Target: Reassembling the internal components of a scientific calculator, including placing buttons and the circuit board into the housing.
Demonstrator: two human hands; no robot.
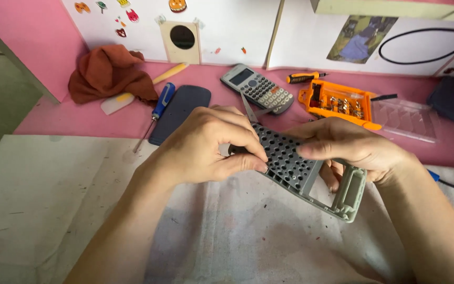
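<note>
We see the left hand (206, 144) pinching the upper end of a grey perforated calculator shell (295, 165), thumb and fingers closed on its edge, while the right hand (353, 147) clamps the shell's far side at 3 o'clock. The shell sits above a stained white cloth (53, 210), its long axis running from 10 o'clock down to 4 o'clock, window end lowest. Open cloth lies toward 7 o'clock. At 12 o'clock rest a whole calculator (258, 89), a dark cover (179, 113), a blue screwdriver (156, 110) and an orange bit case (337, 102).
</note>
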